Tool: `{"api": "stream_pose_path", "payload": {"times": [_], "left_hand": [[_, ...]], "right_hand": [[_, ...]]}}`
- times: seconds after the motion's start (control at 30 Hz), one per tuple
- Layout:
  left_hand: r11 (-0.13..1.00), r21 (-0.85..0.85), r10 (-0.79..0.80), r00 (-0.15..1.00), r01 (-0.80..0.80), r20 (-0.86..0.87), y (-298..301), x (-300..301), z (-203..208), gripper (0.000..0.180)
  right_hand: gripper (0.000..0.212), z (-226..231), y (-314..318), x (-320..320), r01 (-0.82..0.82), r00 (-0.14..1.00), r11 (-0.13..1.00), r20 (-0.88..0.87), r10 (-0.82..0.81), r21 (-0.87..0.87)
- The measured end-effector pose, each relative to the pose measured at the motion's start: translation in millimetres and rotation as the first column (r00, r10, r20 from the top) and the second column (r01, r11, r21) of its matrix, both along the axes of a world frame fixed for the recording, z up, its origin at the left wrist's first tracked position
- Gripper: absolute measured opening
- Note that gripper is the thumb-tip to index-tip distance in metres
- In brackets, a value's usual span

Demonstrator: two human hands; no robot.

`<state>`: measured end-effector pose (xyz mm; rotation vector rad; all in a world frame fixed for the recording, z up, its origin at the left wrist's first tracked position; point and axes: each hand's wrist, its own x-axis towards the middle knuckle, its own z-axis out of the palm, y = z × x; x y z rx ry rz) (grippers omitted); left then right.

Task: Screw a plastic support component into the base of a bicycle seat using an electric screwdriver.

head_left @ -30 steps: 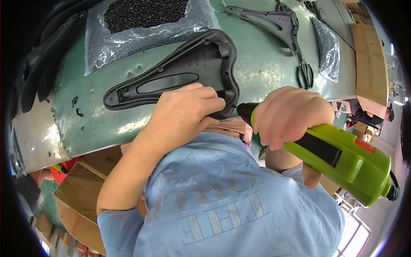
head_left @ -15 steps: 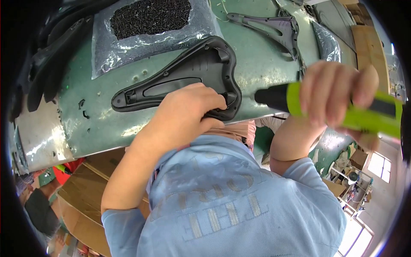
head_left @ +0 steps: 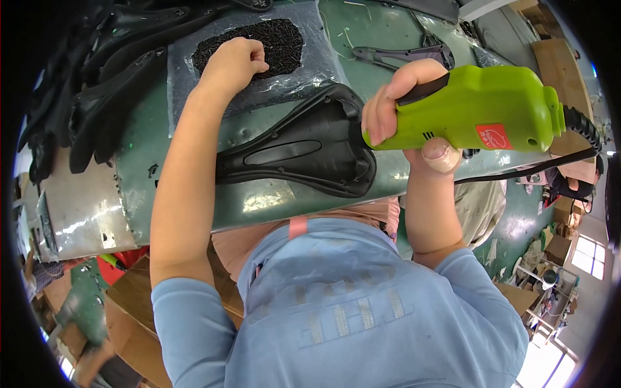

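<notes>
at eleven o'clock, the left hand [head_left: 231, 63] curled over black screws [head_left: 284, 44], grasp indiscernible; the right hand [head_left: 402, 83] gripped a green driver [head_left: 482, 103].

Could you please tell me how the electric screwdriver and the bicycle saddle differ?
The electric screwdriver is mostly lime green; the bicycle saddle is black. The screwdriver is gripped in the right hand; the saddle lies on the table. The screwdriver has a cord; the saddle has none.

Glare patches the green tabletop [head_left: 266, 199]; a window [head_left: 542, 361] at lower right is blown out. Fisheye curvature bends edges toward black corners.
</notes>
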<state>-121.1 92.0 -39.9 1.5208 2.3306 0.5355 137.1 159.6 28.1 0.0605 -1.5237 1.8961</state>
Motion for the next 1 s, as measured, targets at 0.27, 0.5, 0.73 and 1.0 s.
{"api": "stream_pose_path", "payload": {"times": [0.27,0.5,0.73,1.0], "left_hand": [[0.931,0.229,0.166,0.89,-0.283,0.424,-16.6,7.1,11.2,0.013],[0.844,0.363,-0.38,0.036,-0.396,0.924,-82.5,107.8,25.0,0.017],[0.86,0.288,-0.353,-0.084,-0.421,0.932,-100.1,153.1,29.8,0.019],[0.87,0.295,-0.326,-0.012,-0.396,0.945,-99.3,160.6,28.7,0.015]], "right_hand": [[0.069,-5.0,-5.9,5.6,0.012,1.0,0.997,0.017,-0.014,0.077],[0.064,7.6,23.1,28.0,-0.116,0.953,0.991,-0.288,0.094,-0.061],[0.046,51.1,24.8,38.7,-0.29,0.895,0.91,-0.42,0.149,-0.295],[0.055,37.8,16.0,39.0,-0.238,0.916,0.959,-0.364,0.169,-0.156]]}}
